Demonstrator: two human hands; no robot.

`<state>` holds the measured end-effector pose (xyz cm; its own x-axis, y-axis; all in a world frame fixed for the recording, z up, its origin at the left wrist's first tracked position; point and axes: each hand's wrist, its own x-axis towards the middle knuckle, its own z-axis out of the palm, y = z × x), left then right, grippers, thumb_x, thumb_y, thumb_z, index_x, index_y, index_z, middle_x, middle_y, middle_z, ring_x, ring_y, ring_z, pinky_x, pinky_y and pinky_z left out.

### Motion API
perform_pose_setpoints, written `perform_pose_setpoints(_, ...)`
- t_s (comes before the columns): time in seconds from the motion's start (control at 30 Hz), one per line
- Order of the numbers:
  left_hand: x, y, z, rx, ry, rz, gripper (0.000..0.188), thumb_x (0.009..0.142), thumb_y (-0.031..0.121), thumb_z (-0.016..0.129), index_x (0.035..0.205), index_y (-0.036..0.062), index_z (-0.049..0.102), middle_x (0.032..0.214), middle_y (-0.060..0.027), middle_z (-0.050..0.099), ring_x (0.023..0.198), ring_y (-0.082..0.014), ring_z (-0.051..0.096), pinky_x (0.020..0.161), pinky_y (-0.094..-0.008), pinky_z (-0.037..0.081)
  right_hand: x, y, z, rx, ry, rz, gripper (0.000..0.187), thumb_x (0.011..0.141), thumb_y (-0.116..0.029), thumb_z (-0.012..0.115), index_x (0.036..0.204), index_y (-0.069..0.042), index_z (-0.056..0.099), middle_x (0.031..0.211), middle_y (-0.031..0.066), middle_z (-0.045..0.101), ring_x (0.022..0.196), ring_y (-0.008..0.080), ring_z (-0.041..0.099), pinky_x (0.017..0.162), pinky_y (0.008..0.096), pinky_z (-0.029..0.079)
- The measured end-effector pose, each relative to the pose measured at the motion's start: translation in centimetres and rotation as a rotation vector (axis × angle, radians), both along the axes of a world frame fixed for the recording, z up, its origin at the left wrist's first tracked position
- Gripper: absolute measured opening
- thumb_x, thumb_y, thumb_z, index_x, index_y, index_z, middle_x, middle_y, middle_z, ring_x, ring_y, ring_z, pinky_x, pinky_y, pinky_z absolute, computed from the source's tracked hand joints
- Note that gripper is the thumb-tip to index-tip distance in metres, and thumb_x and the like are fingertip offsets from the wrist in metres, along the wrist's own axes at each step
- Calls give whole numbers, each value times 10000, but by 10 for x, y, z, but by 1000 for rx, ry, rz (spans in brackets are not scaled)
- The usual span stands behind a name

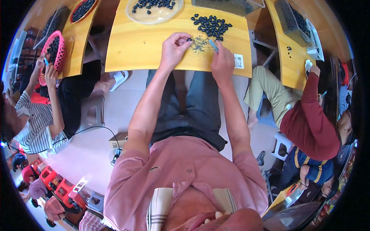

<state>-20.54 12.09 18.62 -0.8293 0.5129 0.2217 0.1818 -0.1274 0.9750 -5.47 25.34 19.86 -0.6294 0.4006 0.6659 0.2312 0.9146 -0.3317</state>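
My left hand [175,49] is closed in a pinch on a small, round, shiny black bead [189,39], held just above the yellow table. In my right hand [222,62] is a slim light-blue tool [214,46], pointing forward and left; its tip is too small to make out. The bead and the tool are apart. Between my hands, dark shavings [199,45] lie scattered on the wood. A loose heap of similar black beads [212,27] sits just beyond them.
Farther off stand a shallow translucent dish [148,19] with black beads and a clear bin [227,5]. A white label [238,61] lies beside my right hand. People sit at tables left and right; the left one works over a pink basket [60,57].
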Motion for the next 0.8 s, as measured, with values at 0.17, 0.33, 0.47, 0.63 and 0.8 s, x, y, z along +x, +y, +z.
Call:
perform_pose_setpoints(0.17, 3, -8, 5, -53, -38, -39, 216, 876, -13, 789, 1078, -19, 715, 888, 2, 686, 785, -51, 611, 753, -208, 525, -7, -4, 1, -44, -10, 18, 291, 928, -91, 615, 1216, -71, 649, 938, 115, 672, 861, 332, 634, 770, 456, 483)
perform_pose_setpoints(0.33, 8, -6, 7, -50, -115, -109, 197, 885, -22, 773, 1076, -18, 724, 897, -7, 691, 765, -47, 607, 736, -199, 512, -5, -3, -7, -47, -11, 2, 282, 932, -111, 632, 1210, -78, 654, 923, 108, 666, 847, 331, 639, 752, 463, 497)
perform_pose_setpoints(0.47, 6, -5, 4, -29, 91, -72, 190, 890, -20, 773, 1074, -19, 726, 897, -9, 687, 748, -45, 601, 688, -197, 499, -4, -2, -8, -20, -20, -1, 283, 926, -125, 656, 1207, -92, 666, 896, 105, 650, 828, 315, 648, 722, 455, 513)
perform_pose_setpoints(0.63, 7, -1, 5, -31, 40, -71, 183, 888, -10, 783, 1063, -15, 732, 894, -17, 691, 771, -46, 602, 643, -203, 494, -1, -5, -5, -7, -16, 17, 262, 911, -128, 683, 1171, -105, 683, 869, 91, 638, 802, 295, 650, 703, 434, 526)
perform_pose_setpoints(0.8, 12, -2, 2, -143, -32, -48, 191, 832, -15, 807, 1018, 0, 765, 886, -16, 665, 784, -66, 621, 757, -228, 538, -1, -5, -3, 40, 36, 74, 239, 887, -116, 703, 1125, -109, 692, 843, 64, 634, 781, 267, 653, 674, 412, 533)
